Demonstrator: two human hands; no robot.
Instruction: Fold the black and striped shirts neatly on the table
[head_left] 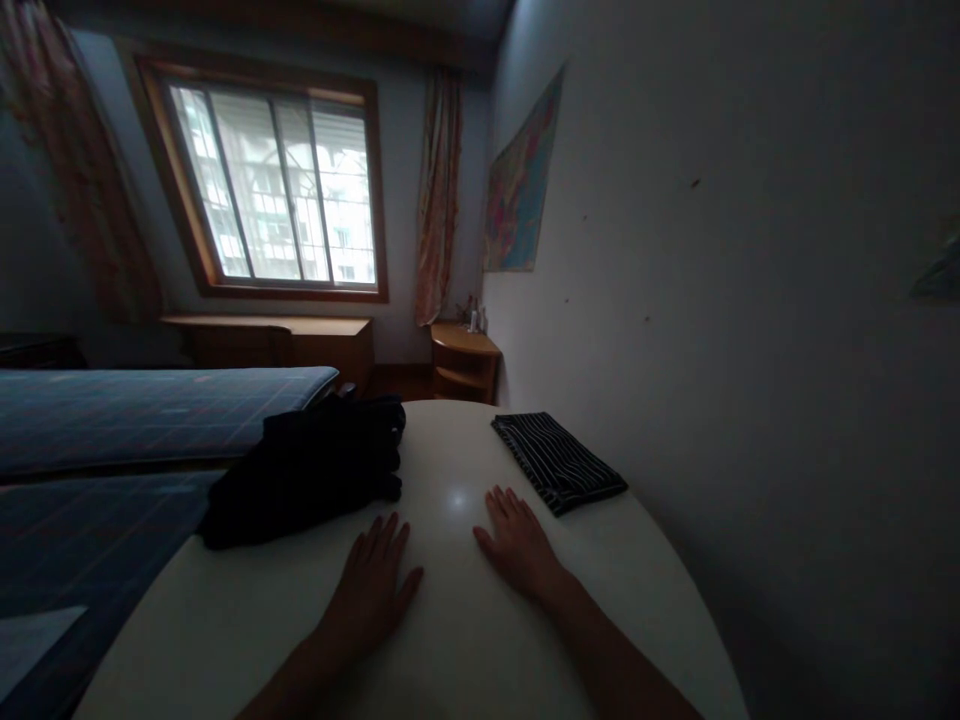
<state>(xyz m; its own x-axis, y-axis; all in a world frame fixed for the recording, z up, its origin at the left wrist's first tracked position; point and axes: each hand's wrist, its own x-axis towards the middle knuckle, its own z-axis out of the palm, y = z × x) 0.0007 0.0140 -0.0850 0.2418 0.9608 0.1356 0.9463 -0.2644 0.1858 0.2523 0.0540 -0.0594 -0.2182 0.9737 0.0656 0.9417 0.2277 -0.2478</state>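
Both of my hands rest palm down on a white round table (442, 640). My left hand (373, 580) lies flat with fingers spread, just in front of a heap of black cloth (307, 475), which looks like clothing and hangs over the table's left edge. On the other side, my right hand (519, 545) is also flat and open, its fingertips close to a folded black cloth with white stripes (559, 460). A small gap separates that hand from the striped cloth. Neither hand holds anything.
A bed with a blue checked cover (150, 415) adjoins the table on the left, with a pale sheet (37, 640) on it. The white wall (712, 380) runs along the right. Beyond stand a desk (322, 345) beneath the window and a corner cabinet (465, 350).
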